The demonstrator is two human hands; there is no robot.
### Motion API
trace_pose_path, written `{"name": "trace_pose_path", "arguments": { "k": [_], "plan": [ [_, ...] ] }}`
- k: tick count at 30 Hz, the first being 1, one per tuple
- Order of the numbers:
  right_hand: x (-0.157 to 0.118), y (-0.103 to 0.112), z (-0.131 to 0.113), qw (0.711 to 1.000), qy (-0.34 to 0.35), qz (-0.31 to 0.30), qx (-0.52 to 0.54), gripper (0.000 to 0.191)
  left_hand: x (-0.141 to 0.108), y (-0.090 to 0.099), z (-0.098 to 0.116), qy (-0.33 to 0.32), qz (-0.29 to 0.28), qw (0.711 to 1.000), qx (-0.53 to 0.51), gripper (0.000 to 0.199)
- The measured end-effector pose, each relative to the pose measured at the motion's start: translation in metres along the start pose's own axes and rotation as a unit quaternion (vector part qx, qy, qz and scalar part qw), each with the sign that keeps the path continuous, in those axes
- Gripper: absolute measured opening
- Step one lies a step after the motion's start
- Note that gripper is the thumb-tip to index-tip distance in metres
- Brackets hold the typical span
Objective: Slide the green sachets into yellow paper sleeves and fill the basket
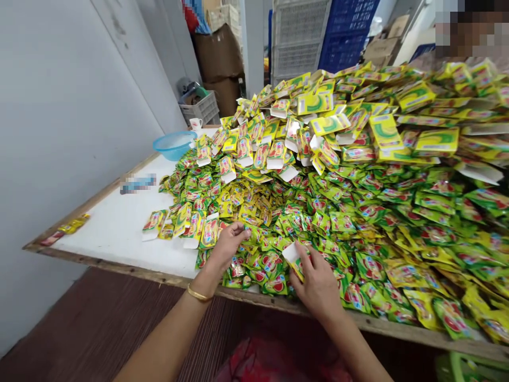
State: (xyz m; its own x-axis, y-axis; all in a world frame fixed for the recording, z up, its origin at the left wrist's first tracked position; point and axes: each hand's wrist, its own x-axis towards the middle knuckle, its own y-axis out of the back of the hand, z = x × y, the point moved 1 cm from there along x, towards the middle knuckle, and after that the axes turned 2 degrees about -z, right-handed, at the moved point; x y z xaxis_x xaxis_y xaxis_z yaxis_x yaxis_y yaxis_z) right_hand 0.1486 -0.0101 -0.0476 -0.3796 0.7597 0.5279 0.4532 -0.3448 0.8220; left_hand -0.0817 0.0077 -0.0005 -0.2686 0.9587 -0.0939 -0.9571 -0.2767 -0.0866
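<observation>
My left hand (228, 244), with a gold bangle at its wrist, is closed in a pinch over the pile. Between thumb and fingers shows the edge of a small green sachet (252, 237). In my right hand (318, 281) is a small yellow carton (293, 257), its white end flap standing up towards the left. Loose green sachets (274, 263) with red fruit pictures lie under and between both hands. Yellow sachets (254, 204) lie in a hollow just beyond. Several filled-looking cartons (194, 225) rest in a row left of my left hand.
A high heap of yellow cartons (334, 124) covers the back of the white table (107, 233), which has a wooden edge. A blue basin (174, 146) and a white mug (195, 123) stand at the back left. Stacked crates (300, 37) rise behind. Someone is at the far right.
</observation>
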Motion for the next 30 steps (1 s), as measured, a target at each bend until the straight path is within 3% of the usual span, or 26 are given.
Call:
{"name": "trace_pose_path", "arguments": {
  "k": [5, 10, 16, 19, 23, 27, 30],
  "plan": [
    [0.000, 0.001, -0.003, 0.999, 0.003, -0.019, -0.027, 0.058, 0.004, -0.007, 0.017, -0.027, 0.014, 0.999, -0.031, 0.029],
    [0.002, 0.005, -0.007, 0.999, -0.003, -0.041, -0.025, 0.060, -0.009, -0.046, 0.010, 0.005, -0.050, 0.997, -0.062, 0.030],
    [-0.001, 0.005, -0.006, 0.999, -0.004, -0.025, -0.021, 0.068, -0.024, -0.082, -0.014, -0.077, -0.031, 0.987, 0.136, 0.016],
    [-0.001, 0.005, -0.006, 0.999, -0.003, -0.027, -0.021, 0.070, -0.028, -0.086, -0.012, -0.105, -0.045, 0.978, 0.176, 0.008],
    [-0.001, 0.005, -0.007, 0.999, -0.007, -0.030, -0.024, 0.072, -0.024, -0.087, -0.003, -0.118, -0.120, 0.959, 0.227, 0.038],
    [-0.002, 0.006, -0.006, 0.999, 0.001, -0.028, -0.023, 0.072, -0.017, -0.084, 0.003, -0.160, -0.178, 0.919, 0.314, 0.018],
    [-0.002, 0.006, -0.007, 0.999, 0.010, -0.038, -0.017, 0.071, -0.015, -0.080, 0.005, -0.177, -0.208, 0.897, 0.347, 0.014]
  ]
}}
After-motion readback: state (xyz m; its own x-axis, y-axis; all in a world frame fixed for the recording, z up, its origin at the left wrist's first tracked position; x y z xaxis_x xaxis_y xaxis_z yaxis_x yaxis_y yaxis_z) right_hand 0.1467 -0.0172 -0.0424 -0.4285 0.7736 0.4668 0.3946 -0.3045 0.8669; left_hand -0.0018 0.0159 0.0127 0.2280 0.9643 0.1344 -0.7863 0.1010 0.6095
